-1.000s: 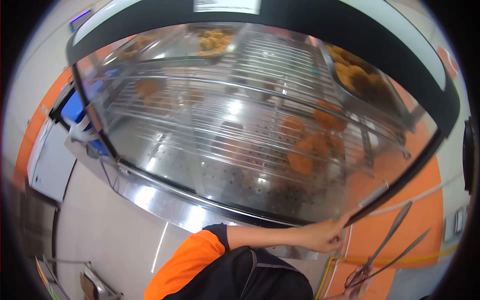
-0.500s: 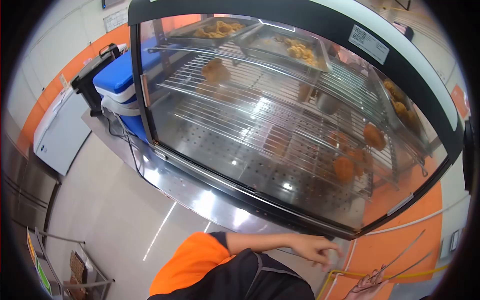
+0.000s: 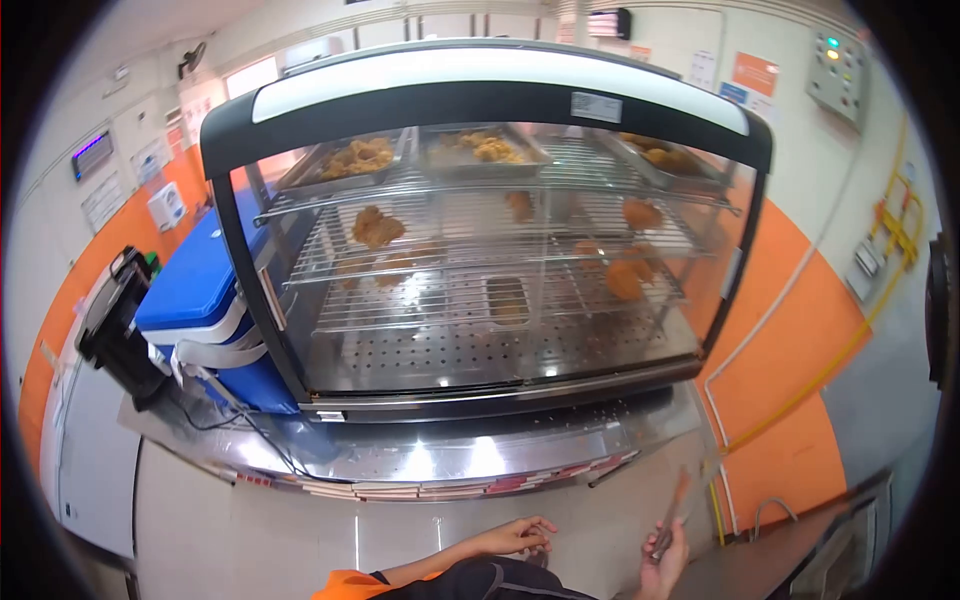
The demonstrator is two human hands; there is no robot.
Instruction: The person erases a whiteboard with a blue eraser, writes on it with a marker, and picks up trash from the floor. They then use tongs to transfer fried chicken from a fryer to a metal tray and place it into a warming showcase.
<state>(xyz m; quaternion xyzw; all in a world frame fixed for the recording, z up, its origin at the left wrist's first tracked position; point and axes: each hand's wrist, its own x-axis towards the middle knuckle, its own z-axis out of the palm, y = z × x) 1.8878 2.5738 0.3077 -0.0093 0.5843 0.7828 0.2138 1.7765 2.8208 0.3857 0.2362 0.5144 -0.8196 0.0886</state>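
My right hand [image 3: 664, 562] at the bottom is closed around metal tongs [image 3: 662, 538], whose blurred tips point up. My left hand [image 3: 518, 536] is out in front of my body with loosely bent, parted fingers and holds nothing I can make out. Both hands are below and apart from the glass display cabinet [image 3: 470, 405]. Inside the cabinet, fried pieces [image 3: 378, 228] lie on wire racks, with others [image 3: 627, 279] at the right. Metal trays of fried food [image 3: 490, 150] stand on the top rack.
The cabinet stands on a steel counter [image 3: 450, 458]. To its left are a blue cooler box [image 3: 190, 285], a black bin [image 3: 120, 345] and a white chest [image 3: 95, 460]. Cables hang beside the cooler. A yellow pipe [image 3: 820, 385] runs along the right wall.
The view has turned and levelled, showing the cabinet more squarely. My left hand appears lower and farther left. The tongs in my right hand now point more upright.
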